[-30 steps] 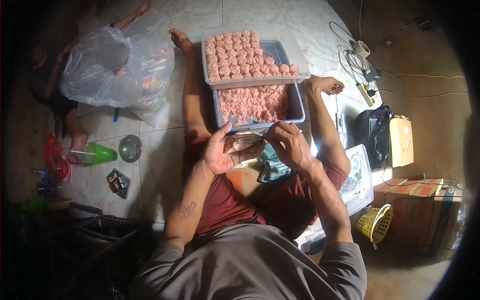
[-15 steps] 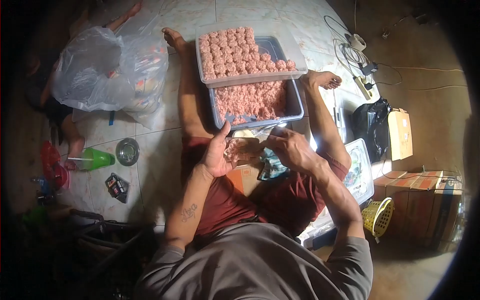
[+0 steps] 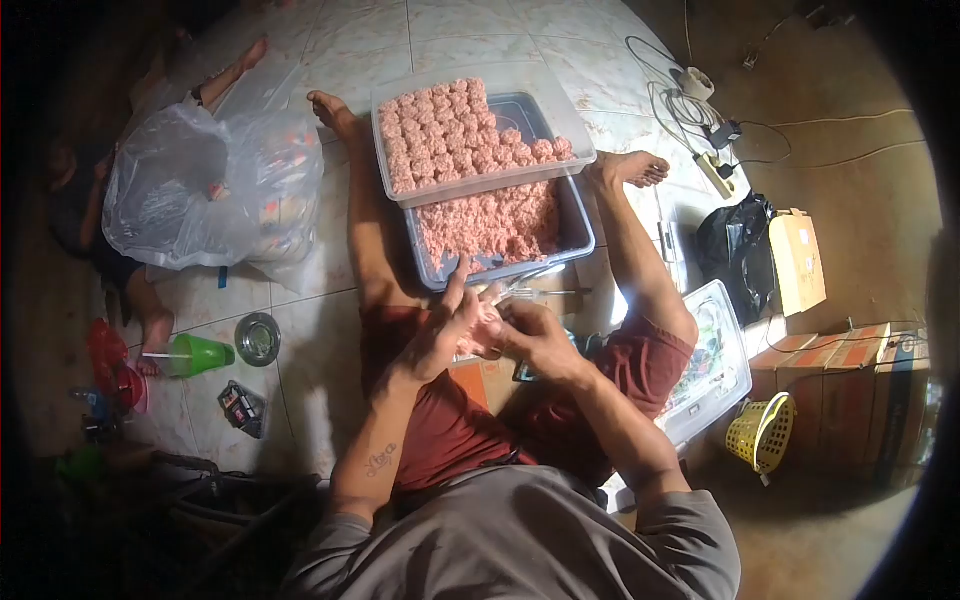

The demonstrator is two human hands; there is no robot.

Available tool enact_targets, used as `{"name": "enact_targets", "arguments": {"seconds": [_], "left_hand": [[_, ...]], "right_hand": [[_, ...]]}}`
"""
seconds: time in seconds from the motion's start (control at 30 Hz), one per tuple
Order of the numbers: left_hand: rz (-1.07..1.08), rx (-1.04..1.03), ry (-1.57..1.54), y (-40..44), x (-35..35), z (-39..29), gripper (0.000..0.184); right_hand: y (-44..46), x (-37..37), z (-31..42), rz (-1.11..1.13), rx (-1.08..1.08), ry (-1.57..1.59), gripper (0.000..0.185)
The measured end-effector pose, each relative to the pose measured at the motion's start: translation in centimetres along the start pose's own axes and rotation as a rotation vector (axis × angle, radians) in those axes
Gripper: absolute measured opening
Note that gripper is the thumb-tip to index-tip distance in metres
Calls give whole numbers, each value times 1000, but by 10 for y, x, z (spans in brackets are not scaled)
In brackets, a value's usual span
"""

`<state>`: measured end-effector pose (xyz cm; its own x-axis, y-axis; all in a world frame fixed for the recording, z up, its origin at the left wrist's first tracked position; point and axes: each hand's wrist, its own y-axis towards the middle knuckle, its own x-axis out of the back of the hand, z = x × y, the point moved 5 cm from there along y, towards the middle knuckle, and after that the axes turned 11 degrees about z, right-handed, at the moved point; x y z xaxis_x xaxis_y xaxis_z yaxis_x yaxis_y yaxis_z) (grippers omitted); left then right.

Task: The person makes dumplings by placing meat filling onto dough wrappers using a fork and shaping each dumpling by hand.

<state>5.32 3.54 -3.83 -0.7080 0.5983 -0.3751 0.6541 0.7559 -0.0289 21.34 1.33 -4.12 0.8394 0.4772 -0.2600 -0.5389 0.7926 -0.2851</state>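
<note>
Inward comes the right hand (image 3: pixel 543 342), its fingers bent against the pink mince (image 3: pixel 478 332) held in the partly open left hand (image 3: pixel 440 338), nearer than the clear tray (image 3: pixel 500 182); fingers overlap the mince, leaving its long axis unclear.

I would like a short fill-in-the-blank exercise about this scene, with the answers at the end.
The left hand and right hand both touch pink ____.
The meatballs sit in the upper tub, not the ____ one.
The basket beside the boxes is coloured ____.
The cup nearest the round dish is coloured ____.
Missing words: meat; lower; yellow; green.
</note>
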Motion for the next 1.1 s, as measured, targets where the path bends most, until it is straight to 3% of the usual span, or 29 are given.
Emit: {"name": "enact_targets", "arguments": {"seconds": [0.03,0.1,0.17,0.23,0.27,0.3,0.37,0.43,0.5,0.57,0.6,0.63,0.7,0.73,0.8,0.9,0.97,1.03,1.1], "left_hand": [[62,-41,-8,-3,-4,-13,88],[128,-71,-392,-9,-14,-51,98],[137,91,-51,-6,24,-6,84],[252,-263,-100,-9,5,-2,73],[97,-258,329,-8,12,-2,56],[-76,-200,749,-6,13,-11,40],[-202,-371,882,-9,10,-40,29],[-229,-433,1065,-9,15,-48,30],[-400,-300,734,-7,31,-31,32],[-418,-305,702,1,36,-10,31],[-490,-415,738,3,33,-8,31],[-420,-412,771,4,32,-2,36],[-348,-413,801,7,32,3,40],[-378,-476,798,8,33,0,41],[-406,-535,803,6,34,-8,43],[-232,-566,-133,2,37,-27,45],[-169,-612,-189,2,39,-31,49],[-98,-659,-253,4,33,-35,53],[-82,-573,-428,8,25,-30,62]], "right_hand": [[1,-6,11,1,4,1,34],[-3,-22,46,84,164,157,36],[-2,-26,69,80,174,170,38],[4,-23,82,65,94,-201,40],[9,-16,82,-22,209,-383,39],[8,-13,80,-81,227,-292,33],[3,8,61,-334,288,-268,27],[-5,13,33,-269,243,-132,26],[-9,4,-10,-180,106,201,24],[-11,-2,-28,-142,98,112,23],[-9,-4,-24,-134,122,134,16],[-8,-4,-20,-139,119,138,16],[-7,-7,23,-248,421,-843,15],[-7,-4,36,-198,423,-965,15],[-13,-5,59,-274,424,-862,15],[-12,5,44,-360,422,-779,21],[-11,6,13,-386,377,-503,23],[-13,-14,17,-353,389,-767,29],[1,-22,8,-430,526,-840,32]]}}
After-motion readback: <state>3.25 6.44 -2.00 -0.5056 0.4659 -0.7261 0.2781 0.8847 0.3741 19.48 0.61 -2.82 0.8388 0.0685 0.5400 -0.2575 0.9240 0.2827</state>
